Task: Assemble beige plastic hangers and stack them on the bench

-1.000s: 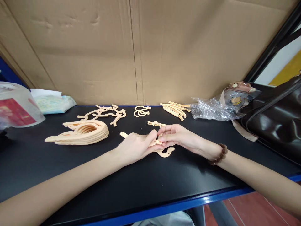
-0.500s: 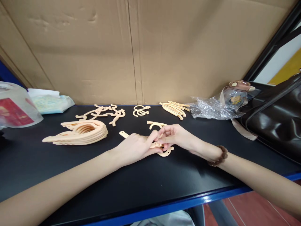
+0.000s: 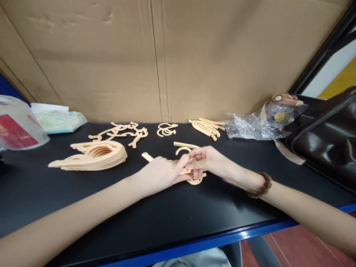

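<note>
Both of my hands meet at the middle of the black table (image 3: 172,218) over a long flat wooden piece (image 3: 147,157) with a hooked end (image 3: 198,180). My left hand (image 3: 161,173) is closed over its middle, thumb on top. My right hand (image 3: 207,161), with a bead bracelet on the wrist, pinches the same piece near the hooked end, fingers curled. Most of the piece is hidden under the hands. Just behind my right hand lie two small curved wooden pieces (image 3: 183,147).
A stack of leaf-shaped wooden pieces (image 3: 94,156) lies at the left. Curly wooden cutouts (image 3: 122,132), small rings (image 3: 166,129) and a bundle of strips (image 3: 207,127) lie along the cardboard wall. Crumpled plastic wrap (image 3: 250,128) and a dark bag (image 3: 325,142) sit right; plastic packets (image 3: 19,128) left.
My hands have closed in a little tighter on the wooden piece and lowered it onto the table; the right fingers have curled more. Nothing else has moved.
</note>
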Motion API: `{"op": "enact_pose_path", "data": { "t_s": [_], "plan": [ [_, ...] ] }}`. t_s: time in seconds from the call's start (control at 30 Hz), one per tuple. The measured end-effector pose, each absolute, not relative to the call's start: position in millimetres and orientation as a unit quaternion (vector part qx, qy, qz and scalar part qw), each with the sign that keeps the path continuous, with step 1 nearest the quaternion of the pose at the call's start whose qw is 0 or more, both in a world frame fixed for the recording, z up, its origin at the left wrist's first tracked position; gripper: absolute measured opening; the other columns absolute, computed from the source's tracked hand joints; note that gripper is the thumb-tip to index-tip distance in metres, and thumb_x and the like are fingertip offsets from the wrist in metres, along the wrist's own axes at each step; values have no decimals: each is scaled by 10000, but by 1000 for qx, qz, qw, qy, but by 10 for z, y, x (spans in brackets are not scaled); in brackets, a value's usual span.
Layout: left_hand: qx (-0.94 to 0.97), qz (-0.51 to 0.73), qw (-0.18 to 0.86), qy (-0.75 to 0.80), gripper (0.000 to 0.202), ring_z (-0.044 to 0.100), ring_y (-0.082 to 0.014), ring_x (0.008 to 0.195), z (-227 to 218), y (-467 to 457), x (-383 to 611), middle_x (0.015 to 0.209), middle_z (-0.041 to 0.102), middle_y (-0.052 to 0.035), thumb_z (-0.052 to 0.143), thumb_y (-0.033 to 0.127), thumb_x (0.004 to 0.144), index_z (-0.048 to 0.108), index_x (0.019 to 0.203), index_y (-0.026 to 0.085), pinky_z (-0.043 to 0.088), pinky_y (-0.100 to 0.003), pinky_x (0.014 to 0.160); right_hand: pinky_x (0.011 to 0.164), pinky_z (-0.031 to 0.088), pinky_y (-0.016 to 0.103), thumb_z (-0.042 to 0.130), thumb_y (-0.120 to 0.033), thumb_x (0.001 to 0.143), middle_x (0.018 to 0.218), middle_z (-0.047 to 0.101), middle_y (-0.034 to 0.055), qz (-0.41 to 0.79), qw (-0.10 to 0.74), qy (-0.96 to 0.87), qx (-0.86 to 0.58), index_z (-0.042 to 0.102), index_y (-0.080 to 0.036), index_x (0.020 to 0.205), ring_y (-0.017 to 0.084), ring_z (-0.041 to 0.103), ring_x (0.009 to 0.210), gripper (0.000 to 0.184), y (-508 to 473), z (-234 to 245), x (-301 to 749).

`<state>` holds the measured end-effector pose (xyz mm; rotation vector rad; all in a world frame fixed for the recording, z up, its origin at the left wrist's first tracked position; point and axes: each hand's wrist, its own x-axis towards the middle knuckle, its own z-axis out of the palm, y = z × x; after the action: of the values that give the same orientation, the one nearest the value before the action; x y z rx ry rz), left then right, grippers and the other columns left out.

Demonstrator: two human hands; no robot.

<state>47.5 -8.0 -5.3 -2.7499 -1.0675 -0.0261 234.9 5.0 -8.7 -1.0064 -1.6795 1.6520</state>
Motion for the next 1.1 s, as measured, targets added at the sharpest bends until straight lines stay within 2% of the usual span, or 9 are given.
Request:
{"op": "enact_pose_path", "data": {
  "t_s": [0.1,0.23,0.4,0.5,0.63,0.73,0.93,1.03,1.1],
  "plan": [
    [-928,-34,90,-361,349,677,-223,577,-82,-69,458,749,713,-37,387,440,962,359,1165,158,340,-242,423,551,529,215,711,-244,742,667,662,7,611,311,-630,-366,576,-140,904,116,636,558,235,49,-63,2345],
    [-915,-90,82,-384,301,665,-207,560,-139,-52,428,697,690,-7,346,455,970,376,1067,171,325,-232,439,600,544,248,642,-220,804,792,692,19,586,346,-650,-338,458,-190,1092,130,659,623,343,54,-17,2380],
    [-904,-113,104,-399,330,651,-200,559,-154,-57,411,710,688,-16,309,496,962,410,935,183,284,-235,442,566,505,213,609,-218,830,863,694,38,563,344,-678,-325,446,-197,1110,120,645,642,324,66,-3,2420],
    [-905,-134,85,-395,278,624,-164,544,-141,-57,394,687,674,-1,276,397,970,422,852,193,279,-231,453,559,495,229,582,-246,852,840,692,34,513,356,-705,-337,449,-203,1120,129,633,634,302,101,-6,2459],
    [-890,-154,54,-425,285,557,-129,479,-122,-49,378,582,601,35,215,304,973,444,840,198,276,-221,460,619,469,266,546,-262,877,754,655,7,273,367,-789,-409,556,-203,1001,146,615,668,138,218,26,2587],
    [-869,-156,40,-469,285,556,-136,481,-106,-49,382,590,589,43,212,318,983,470,936,204,273,-223,464,621,425,275,567,-271,865,778,648,11,105,316,-824,-458,623,-202,908,149,583,681,99,330,45,2709],
    [-837,-192,-40,-511,273,611,-150,605,-100,-11,353,735,631,43,186,326,993,431,1054,222,369,-243,545,642,409,302,661,-471,792,905,651,43,48,199,-850,-484,682,-210,881,204,586,800,277,425,-10,2816],
    [-825,-211,-60,-520,280,626,-155,665,-109,18,334,796,643,40,197,345,994,449,1004,224,387,-252,563,628,399,303,661,-420,792,853,653,36,43,180,-848,-496,679,-210,761,207,587,776,213,425,-16,2813],
    [-821,-217,-60,-525,287,634,-161,709,-115,30,327,857,652,27,198,331,991,461,966,219,395,-254,568,630,399,303,630,-353,809,815,656,28,50,208,-833,-510,670,-209,752,197,587,743,160,437,4,2813]
  ]
}}
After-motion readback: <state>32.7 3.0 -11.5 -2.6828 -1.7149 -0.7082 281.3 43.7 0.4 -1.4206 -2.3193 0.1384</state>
